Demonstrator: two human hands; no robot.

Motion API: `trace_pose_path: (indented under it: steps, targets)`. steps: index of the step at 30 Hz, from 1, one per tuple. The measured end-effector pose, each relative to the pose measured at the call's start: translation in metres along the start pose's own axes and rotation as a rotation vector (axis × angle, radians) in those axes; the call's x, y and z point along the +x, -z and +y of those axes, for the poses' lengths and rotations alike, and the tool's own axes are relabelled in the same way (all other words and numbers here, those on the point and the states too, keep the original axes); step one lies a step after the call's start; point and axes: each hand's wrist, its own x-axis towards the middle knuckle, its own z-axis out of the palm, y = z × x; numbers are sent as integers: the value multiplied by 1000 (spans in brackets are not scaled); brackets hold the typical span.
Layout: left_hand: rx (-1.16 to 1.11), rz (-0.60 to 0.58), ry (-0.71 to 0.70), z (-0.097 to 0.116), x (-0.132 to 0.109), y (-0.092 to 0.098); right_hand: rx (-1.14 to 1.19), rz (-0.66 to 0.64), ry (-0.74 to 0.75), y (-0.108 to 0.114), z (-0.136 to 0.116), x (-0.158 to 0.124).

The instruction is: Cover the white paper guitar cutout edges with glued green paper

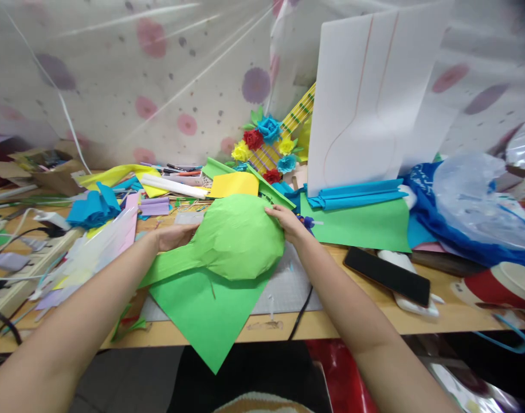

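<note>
A light green paper-covered shape (241,238), rounded with a long flat neck running to the lower left, is held over the table like a small lute body. My right hand (287,223) grips its right rim, thumb on top and the other fingers mostly out of sight. On the far side, where the neck meets the round part, my left hand (176,237) holds it; the paper hides the fingertips. Beneath it lies a darker green paper sheet (211,315), one corner hanging past the table's front edge. A grey cutting mat (297,287) shows under both.
Behind stand a flower-decorated yellow paper guitar (271,146) and a white board (365,109) with an outline. Blue crepe paper (357,195), a black phone (387,275) and a red-white paper cup (503,285) lie right. Left are paper scraps (94,206) and a power strip (34,275).
</note>
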Motion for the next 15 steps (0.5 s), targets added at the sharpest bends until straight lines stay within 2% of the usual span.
trace_pose_path:
  steps: [4, 9, 11, 13, 15]
  targets:
    - [66, 112, 57, -6, 2, 0, 6, 3, -45, -1, 5, -6]
    - [-63, 51, 208, -8, 1, 4, 67, -3, -48, -4, 20, -13]
    - [-88, 148, 214, -5, 1, 7, 97, -10, -8, -4, 23, -14]
    - [-103, 314, 194, -1, 1, 11, 124, -7, 24, -3, 24, -14]
    - [7, 444, 130, 2, 0, 14, 130, -2, 35, -1, 24, -16]
